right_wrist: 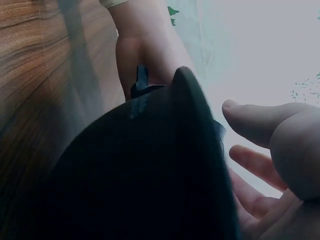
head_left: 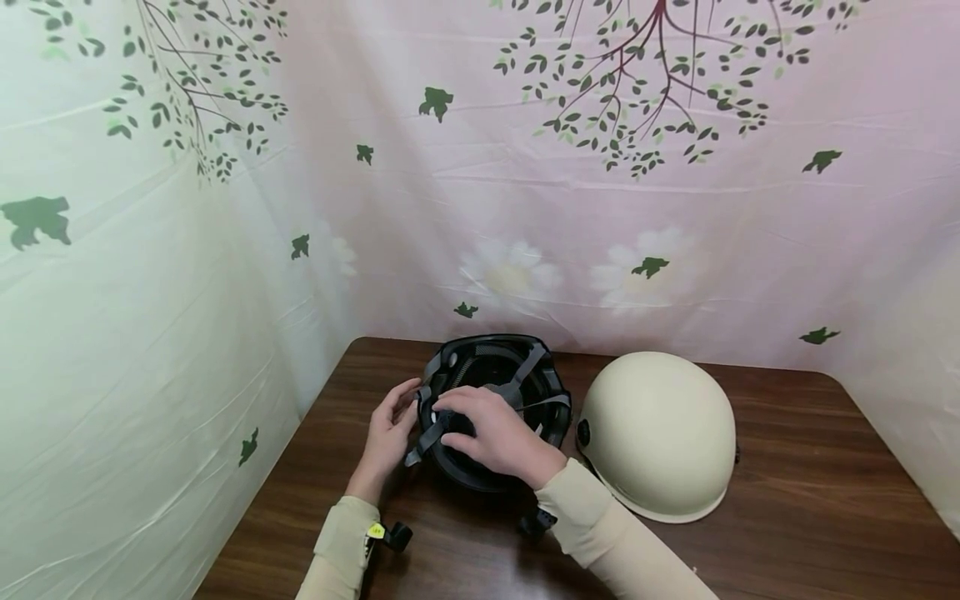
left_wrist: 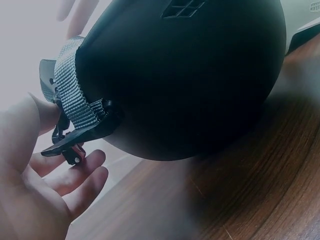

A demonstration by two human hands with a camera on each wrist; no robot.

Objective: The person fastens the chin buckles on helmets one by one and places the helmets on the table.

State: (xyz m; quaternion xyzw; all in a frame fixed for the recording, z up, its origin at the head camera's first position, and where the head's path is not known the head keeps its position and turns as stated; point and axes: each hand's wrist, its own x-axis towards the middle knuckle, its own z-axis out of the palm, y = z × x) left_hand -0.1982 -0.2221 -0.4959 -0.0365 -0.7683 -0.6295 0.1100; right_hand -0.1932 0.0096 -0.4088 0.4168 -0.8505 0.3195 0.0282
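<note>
A black helmet (head_left: 465,477) lies upside down on the table, its padded inside facing up and grey straps crossing it. At its left edge my left hand (head_left: 386,437) holds a black plastic clip (left_wrist: 75,140) where a grey webbing strap (left_wrist: 72,82) meets it; the thumb lies on one side, fingers curled under the other. Over the helmet's opening reaches my right hand (head_left: 487,425), fingertips by the left rim. In the right wrist view its thumb and fingers are spread apart, loosely bent, past the dark rim (right_wrist: 197,95).
A cream helmet (head_left: 660,433) sits dome up, close to the right of the black one. The brown wooden table (head_left: 817,467) meets a printed cloth backdrop (head_left: 540,217) behind, and cloth hangs on both sides. A small wrist camera (head_left: 397,536) is strapped at the left cuff.
</note>
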